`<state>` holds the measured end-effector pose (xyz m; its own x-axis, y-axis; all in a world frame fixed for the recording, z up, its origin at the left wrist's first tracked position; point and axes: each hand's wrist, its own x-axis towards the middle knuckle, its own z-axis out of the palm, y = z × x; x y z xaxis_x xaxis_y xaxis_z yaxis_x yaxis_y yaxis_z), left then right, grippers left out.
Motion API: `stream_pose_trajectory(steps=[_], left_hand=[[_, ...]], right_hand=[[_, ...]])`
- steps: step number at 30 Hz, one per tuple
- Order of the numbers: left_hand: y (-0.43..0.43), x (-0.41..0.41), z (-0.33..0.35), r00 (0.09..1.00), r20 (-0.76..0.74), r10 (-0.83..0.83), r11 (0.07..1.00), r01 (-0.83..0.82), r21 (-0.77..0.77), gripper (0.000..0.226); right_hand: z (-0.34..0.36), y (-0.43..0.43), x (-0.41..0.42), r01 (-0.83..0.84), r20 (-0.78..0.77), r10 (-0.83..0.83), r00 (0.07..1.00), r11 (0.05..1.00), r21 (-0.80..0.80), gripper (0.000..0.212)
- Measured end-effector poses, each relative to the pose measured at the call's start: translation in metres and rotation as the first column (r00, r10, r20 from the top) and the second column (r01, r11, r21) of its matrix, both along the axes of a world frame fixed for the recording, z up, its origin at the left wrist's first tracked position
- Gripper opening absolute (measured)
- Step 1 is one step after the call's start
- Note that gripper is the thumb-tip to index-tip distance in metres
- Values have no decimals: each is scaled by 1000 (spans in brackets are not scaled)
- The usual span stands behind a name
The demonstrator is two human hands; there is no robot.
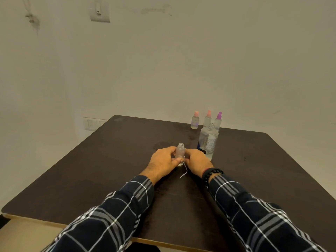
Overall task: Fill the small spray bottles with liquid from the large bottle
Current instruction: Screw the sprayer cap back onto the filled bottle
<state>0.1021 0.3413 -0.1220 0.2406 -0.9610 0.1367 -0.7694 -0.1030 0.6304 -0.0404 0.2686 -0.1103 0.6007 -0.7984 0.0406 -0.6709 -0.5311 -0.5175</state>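
A small clear spray bottle (180, 151) stands uncapped on the dark table (109, 160), near its middle. My left hand (162, 161) grips its left side. My right hand (197, 161) touches its right side and holds the spray head; only the head's thin white dip tube (184, 171) shows, trailing toward me. The large clear bottle (208, 140), cap off and holding liquid, stands just right of my right hand. Three small capped bottles wait behind it: one with a pink cap (195, 120), one with a pink sprayer (207, 118), one with a purple sprayer (218, 120).
The table's far edge runs close to a pale wall with a switch plate (91, 123). Faint wet marks (189, 137) lie on the tabletop behind the small bottle. The near table edge (36, 220) is at the bottom left.
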Motion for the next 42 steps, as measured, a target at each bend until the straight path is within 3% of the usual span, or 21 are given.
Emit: stream_pose_trajectory(steps=[5,12,20,26,29,34,38,42], left_hand=[[-1,-1,1,1000,9,0,1000,-1,16,48],[1,-3,3,1000,15,14,1000,-14,-3,48],[1,-3,4,999,30,14,1000,-14,15,50],[2,-4,4,1000,12,16,999,-16,33,51],[2,-4,4,1000,2,19,999,-19,36,52],[4,-5,5,999,7,35,999,-36,37,54],[3,-7,6,999,8,39,998,-40,49,55],[4,-6,6,999,28,38,997,-40,58,56]], right_hand=[[5,-2,2,-49,-180,39,983,997,-53,31],[14,0,1,-43,-162,37,986,999,-34,30],[8,1,3,93,-128,-106,986,991,-100,6],[21,-2,-5,183,119,-172,978,979,-88,46],[36,3,-10,167,353,-120,928,980,-107,35],[44,14,-15,158,673,-62,737,984,-82,25],[46,17,-15,140,797,-28,604,988,-71,24],[46,15,-14,155,847,-22,532,985,-72,33]])
